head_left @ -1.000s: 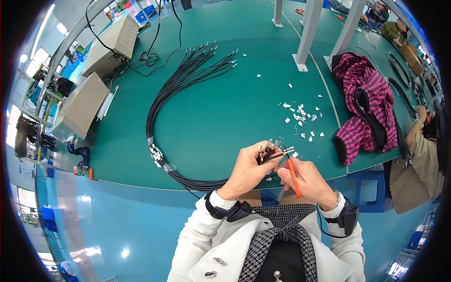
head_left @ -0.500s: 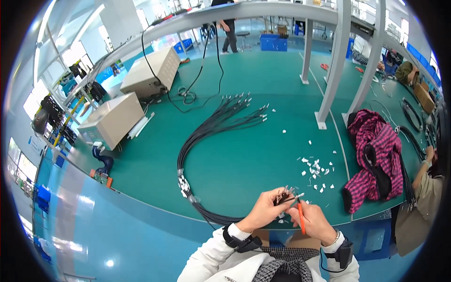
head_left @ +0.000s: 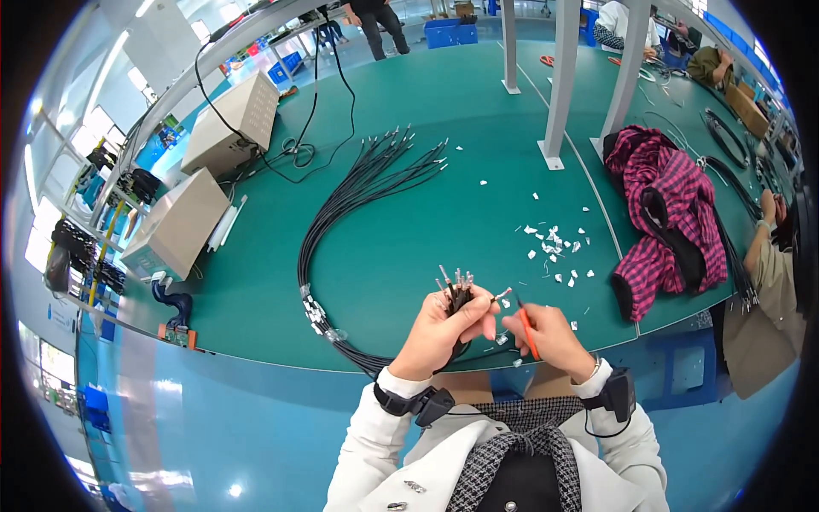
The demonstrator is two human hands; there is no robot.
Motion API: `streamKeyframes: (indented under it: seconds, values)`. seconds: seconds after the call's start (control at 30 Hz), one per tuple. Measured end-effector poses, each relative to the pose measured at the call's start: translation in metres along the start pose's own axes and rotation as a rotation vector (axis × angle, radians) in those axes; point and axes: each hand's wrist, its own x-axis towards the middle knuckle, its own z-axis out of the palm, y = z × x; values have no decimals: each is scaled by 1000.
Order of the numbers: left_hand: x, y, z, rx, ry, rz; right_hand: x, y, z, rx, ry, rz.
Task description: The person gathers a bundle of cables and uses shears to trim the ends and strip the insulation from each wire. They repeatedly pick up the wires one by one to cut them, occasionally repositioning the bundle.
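Note:
My left hand (head_left: 444,334) grips one end of a bundle of black cables (head_left: 341,200), their metal-tipped ends (head_left: 455,282) sticking up above my fist. The bundle loops out over the green table (head_left: 401,247) and fans out at its far end. My right hand (head_left: 550,337) holds a thin orange tool (head_left: 526,328) next to the cable tips. Both hands are close together at the table's near edge.
Small white scraps (head_left: 554,247) lie scattered right of the hands. A pink plaid garment (head_left: 670,209) lies at the right. Two beige boxes (head_left: 209,175) with cords stand at the left. White posts (head_left: 559,77) rise behind. Another person (head_left: 768,256) works at the far right.
The view has tilted upward and shows more of the far room. My hands have stayed together on the cable ends, and the tips now stick up more clearly.

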Motion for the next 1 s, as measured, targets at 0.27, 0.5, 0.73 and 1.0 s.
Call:
streamKeyframes:
  seconds: [0.27,0.5,0.73,1.0]
  values:
    - [-2,-26,14,189,95,169,-14,-46,22,549,294,-265]
    - [-3,-45,13,252,191,259,-15,-40,32,642,340,-276]
    - [-4,-42,21,338,244,289,-19,-44,34,664,402,-269]
    - [-5,-39,21,317,263,307,-17,-39,36,651,416,-268]
